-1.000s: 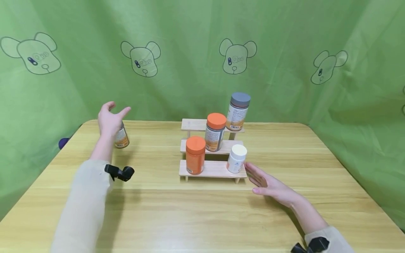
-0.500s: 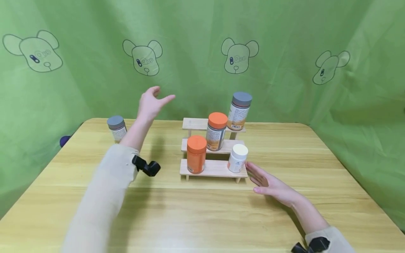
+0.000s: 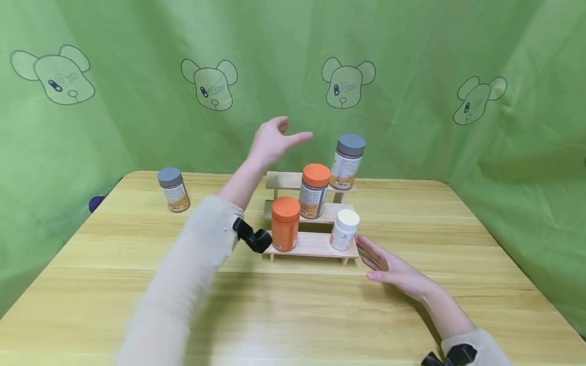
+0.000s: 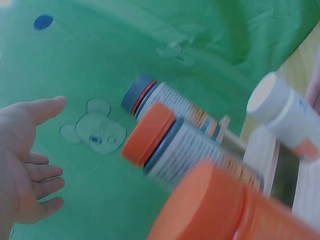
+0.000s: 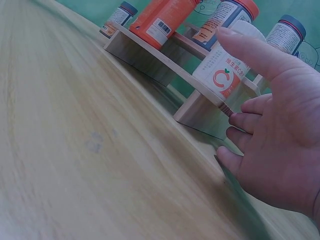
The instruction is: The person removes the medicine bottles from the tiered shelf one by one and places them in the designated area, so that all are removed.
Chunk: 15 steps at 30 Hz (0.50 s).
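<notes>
My left hand [image 3: 272,142] hovers above the left end of the stand's top step, thumb and fingers spread with nothing between them. To its right, a grey-lidded bottle [image 3: 346,162] stands on that top step [image 3: 284,180]. An orange-lidded bottle [image 3: 313,192] occupies the middle step, and an all-orange bottle [image 3: 285,224] the left of the bottom step. At the bottom step's right end is a small white bottle [image 3: 344,230]; in the right wrist view it bears an orange C. Beside that end my right hand [image 3: 396,272] is held with its fingers extended, gripping nothing.
Another grey-lidded bottle [image 3: 174,190] stands on the wooden table [image 3: 320,310] at the far left. A green curtain [image 3: 284,40] with mouse-like outlines hangs behind the table. Some purple round thing [image 3: 95,203] shows beyond the left edge.
My left hand has moved right, from over the far-left grey-lidded bottle to above the stand, and that bottle is now uncovered. The right hand has stayed in place.
</notes>
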Each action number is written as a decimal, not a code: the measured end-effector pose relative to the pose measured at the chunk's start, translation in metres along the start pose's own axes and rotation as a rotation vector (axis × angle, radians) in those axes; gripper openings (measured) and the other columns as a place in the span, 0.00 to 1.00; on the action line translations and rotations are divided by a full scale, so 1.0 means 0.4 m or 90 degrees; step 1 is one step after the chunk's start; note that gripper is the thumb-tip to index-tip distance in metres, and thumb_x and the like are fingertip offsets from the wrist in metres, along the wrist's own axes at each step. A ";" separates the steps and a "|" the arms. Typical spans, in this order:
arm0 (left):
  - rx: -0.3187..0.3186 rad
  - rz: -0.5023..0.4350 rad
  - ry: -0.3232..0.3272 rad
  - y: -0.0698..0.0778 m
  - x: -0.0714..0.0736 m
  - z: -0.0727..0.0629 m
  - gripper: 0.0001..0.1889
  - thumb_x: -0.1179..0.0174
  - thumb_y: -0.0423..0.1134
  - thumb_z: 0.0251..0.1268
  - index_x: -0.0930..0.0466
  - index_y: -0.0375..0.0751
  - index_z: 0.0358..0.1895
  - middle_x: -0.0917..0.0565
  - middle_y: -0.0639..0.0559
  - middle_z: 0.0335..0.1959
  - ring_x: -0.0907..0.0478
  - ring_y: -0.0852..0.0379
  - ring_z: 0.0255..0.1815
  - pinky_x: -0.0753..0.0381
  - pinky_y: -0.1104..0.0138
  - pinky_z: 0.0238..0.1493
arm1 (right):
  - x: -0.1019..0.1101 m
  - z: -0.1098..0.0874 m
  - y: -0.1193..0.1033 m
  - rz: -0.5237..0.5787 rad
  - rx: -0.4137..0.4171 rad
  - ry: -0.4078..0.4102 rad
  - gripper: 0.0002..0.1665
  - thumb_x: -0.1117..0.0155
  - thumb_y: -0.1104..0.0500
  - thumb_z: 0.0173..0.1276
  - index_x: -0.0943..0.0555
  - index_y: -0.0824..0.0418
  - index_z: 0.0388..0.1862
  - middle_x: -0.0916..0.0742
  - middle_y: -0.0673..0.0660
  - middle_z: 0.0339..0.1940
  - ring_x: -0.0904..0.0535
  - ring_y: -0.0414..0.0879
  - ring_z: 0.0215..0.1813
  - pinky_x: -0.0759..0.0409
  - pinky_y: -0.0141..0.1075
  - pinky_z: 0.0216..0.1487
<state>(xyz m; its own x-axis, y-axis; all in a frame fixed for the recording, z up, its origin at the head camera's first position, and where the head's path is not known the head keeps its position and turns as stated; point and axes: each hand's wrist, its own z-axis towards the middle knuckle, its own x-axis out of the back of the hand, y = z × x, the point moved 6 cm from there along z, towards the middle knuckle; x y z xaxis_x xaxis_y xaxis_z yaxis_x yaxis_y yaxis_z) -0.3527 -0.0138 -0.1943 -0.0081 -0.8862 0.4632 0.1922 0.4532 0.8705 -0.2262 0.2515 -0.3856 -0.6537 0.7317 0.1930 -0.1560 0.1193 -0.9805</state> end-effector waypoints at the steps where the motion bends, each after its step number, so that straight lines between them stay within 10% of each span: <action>1: -0.003 0.002 -0.007 0.011 -0.013 0.000 0.45 0.34 0.57 0.51 0.43 0.42 0.70 0.35 0.50 0.68 0.38 0.56 0.66 0.37 0.66 0.64 | 0.000 -0.001 0.000 0.001 0.000 0.000 0.45 0.50 0.71 0.67 0.66 0.72 0.72 0.62 0.71 0.72 0.66 0.68 0.68 0.46 0.23 0.64; 15: 0.010 0.023 -0.071 0.067 -0.155 0.022 0.44 0.36 0.56 0.53 0.45 0.44 0.71 0.36 0.50 0.68 0.38 0.56 0.66 0.35 0.65 0.62 | 0.004 -0.002 0.002 -0.009 0.001 0.004 0.46 0.49 0.71 0.67 0.66 0.72 0.71 0.62 0.71 0.72 0.65 0.66 0.69 0.47 0.24 0.65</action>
<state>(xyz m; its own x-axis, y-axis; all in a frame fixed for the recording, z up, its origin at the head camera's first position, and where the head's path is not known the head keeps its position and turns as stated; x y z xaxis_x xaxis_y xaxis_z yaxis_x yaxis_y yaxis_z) -0.3558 0.0539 -0.1983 -0.1102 -0.8536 0.5091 0.1790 0.4868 0.8550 -0.2267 0.2533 -0.3863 -0.6474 0.7338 0.2061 -0.1659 0.1282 -0.9778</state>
